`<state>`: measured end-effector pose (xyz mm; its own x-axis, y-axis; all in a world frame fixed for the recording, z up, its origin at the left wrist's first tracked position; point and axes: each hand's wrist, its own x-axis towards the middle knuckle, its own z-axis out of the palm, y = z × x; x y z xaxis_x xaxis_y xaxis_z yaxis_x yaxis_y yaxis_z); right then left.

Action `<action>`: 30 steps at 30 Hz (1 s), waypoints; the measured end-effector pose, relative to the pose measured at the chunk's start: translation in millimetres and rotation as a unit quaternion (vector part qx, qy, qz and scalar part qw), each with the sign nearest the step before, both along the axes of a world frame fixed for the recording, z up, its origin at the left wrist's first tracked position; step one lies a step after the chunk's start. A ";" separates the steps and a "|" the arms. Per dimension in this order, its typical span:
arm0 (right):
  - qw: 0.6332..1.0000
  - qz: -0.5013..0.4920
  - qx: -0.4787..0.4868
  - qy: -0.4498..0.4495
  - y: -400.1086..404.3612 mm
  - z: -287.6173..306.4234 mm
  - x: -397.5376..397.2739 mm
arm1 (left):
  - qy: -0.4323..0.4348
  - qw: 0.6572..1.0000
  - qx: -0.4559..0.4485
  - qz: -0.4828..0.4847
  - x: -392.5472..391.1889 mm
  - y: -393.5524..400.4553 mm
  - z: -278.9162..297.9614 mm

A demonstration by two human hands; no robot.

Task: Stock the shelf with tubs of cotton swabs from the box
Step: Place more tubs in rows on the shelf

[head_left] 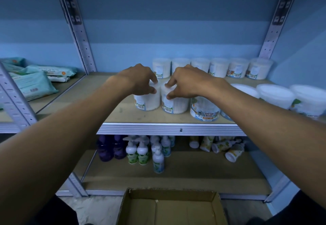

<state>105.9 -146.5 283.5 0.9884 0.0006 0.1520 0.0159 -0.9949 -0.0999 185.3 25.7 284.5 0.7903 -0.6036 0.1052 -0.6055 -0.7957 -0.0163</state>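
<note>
Head camera looks down past both forearms at a metal rack. Nearest, at six o'clock, sits the cardboard box (172, 207), flaps open; the part of its floor in view is bare, so I judge the unloading is nearly done. Beyond it, the lower shelf carries pump bottles (139, 151) standing at its eleven o'clock side and small tubes (220, 147) tipped over toward one o'clock.

Above that comes the shelf (169, 129) being stocked. At its front edge two tubs stand side by side, almost touching, barcodes facing out. The left hand (139, 80) has fingers and thumb curled over the lid of the left tub (147, 101); the right hand (185, 83) grips the lid of the right tub (174, 104) the same way. Both arms reach out nearly straight, wrists bent down, knuckles up, so each grip comes from above. That hold likely lets the tubs be set down upright and nudged level with the wider tubs (204, 109) running off toward three o'clock.

Farthest back, a row of tubs (218, 67) lines the wall from twelve to two o'clock, which suggests the shelf is filled back to front. At nine o'clock, on the neighbouring shelf, lie wipe packs (35, 83).
</note>
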 end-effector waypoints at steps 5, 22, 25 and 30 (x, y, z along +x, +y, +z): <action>0.999 0.001 0.025 -0.030 3.1 0.3 -4.9 | 0.006 1.000 0.016 -0.002 -12.4 5.8 5.7; 0.998 0.029 0.047 0.009 11.8 12.4 -15.5 | 0.057 0.994 0.090 -0.018 -25.3 17.8 29.9; 0.998 0.038 0.031 0.036 12.5 15.9 -16.0 | 0.099 0.991 0.080 -0.026 -21.8 25.3 32.2; 0.999 0.035 0.014 0.032 14.6 24.4 -19.1 | 0.130 0.989 0.061 -0.028 -19.7 34.5 33.0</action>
